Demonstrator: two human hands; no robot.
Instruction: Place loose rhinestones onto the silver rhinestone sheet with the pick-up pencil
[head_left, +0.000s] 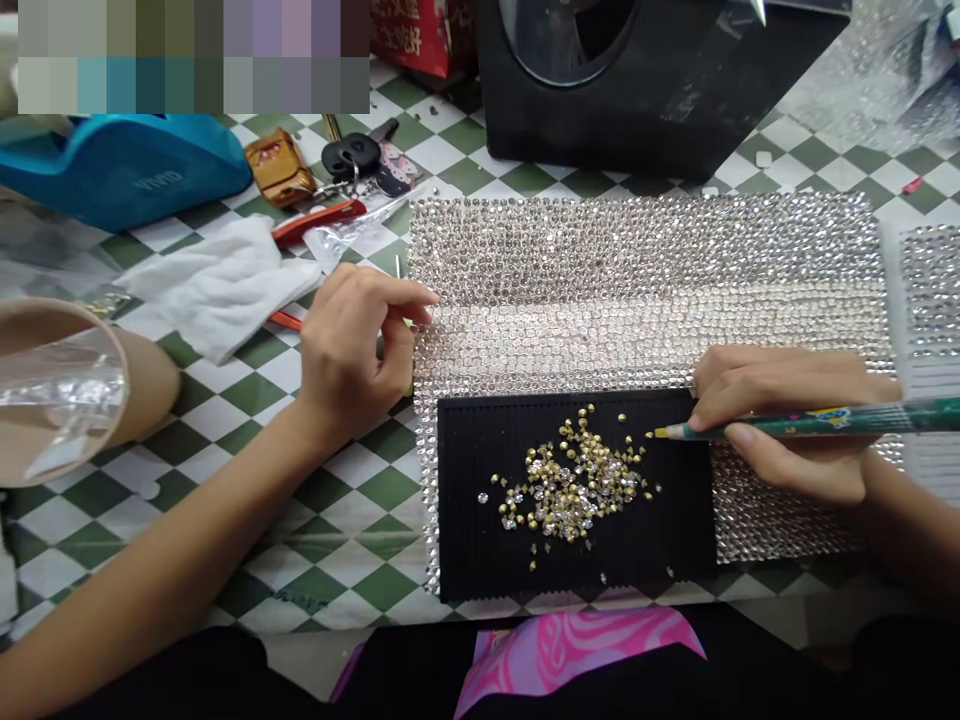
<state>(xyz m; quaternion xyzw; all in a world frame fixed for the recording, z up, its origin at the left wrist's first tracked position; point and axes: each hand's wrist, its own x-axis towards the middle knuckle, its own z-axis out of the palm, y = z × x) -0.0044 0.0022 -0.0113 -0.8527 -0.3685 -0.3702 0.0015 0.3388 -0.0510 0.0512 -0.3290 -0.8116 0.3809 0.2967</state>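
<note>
My right hand (787,415) grips a green patterned pencil (795,423), its yellowish tip beside a small gold-backed stone on a black ridged tray (472,560). Loose rhinestones (574,485), gold and clear, lie heaped in the middle of that tray. Under the tray is a sheet of silvery rhinestones (637,250) set in rows, with a paler band across its middle. At the sheet's left edge rests my left hand (356,345), index fingertip on the stones and thumb apart from it; the other fingers curl and are partly hidden.
A black box-shaped device (660,100) stands behind the sheet. To the left are a blue tape dispenser (150,165), keys (352,155), a white tissue (221,275), a red-handled tool (319,222) and a tan cup (142,390). Another stone sheet (934,290) lies at right.
</note>
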